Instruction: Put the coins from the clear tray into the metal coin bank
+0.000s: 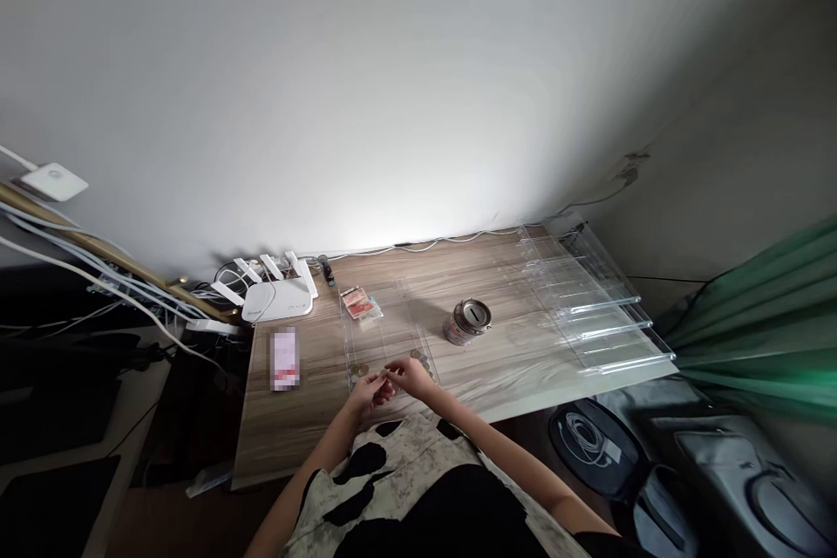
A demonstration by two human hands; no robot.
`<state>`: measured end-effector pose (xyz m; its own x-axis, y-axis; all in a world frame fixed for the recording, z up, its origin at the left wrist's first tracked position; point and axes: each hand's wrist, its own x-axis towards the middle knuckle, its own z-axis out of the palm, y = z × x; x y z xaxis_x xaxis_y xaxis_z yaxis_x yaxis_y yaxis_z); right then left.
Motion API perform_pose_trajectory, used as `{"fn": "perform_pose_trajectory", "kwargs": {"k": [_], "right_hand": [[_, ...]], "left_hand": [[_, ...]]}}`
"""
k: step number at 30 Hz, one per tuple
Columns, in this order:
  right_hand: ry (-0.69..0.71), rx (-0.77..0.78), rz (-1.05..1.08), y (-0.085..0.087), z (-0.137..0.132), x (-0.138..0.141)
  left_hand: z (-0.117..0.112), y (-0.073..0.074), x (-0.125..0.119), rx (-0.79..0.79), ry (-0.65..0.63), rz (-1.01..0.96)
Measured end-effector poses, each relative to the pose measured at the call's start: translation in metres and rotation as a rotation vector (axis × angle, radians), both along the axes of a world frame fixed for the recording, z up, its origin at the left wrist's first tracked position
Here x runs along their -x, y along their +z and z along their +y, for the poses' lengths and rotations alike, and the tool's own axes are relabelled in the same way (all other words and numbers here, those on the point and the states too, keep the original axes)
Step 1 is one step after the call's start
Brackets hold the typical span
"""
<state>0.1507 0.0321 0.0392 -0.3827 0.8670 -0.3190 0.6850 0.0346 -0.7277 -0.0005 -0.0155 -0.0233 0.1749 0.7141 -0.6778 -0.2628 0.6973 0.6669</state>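
My left hand (367, 391) and my right hand (411, 375) meet at the near edge of a clear plastic tray (385, 327) on the wooden table (497, 357). Both hands have their fingers pinched together, and what they hold is too small to make out. Small piles of coins (357, 372) lie in the tray's near compartments, beside my fingers. Folded banknotes (360, 303) rest at the tray's far end. A metal tin (466, 321) with a slotted lid stands to the right of the tray.
A white router (276, 296) with antennas and a tangle of cables sit at the table's back left. A clear tiered rack (592, 305) fills the right end. A small card (285, 357) lies left of the tray. Bags sit on the floor at right.
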Motion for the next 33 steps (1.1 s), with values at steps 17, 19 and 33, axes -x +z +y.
{"fn": "perform_pose_trajectory", "kwargs": {"k": [17,19,33], "right_hand": [[-0.608,-0.617,-0.297,0.074,0.056,-0.118],[-0.640,-0.582,-0.406,0.075,0.065,-0.138],[-0.609,-0.510,-0.546,0.061,0.078,-0.143]], "left_hand": [[0.003,0.009,0.006,0.156,0.275,-0.219],[0.003,0.009,0.006,0.144,0.237,-0.205],[-0.002,0.004,0.001,0.072,0.100,-0.098]]}}
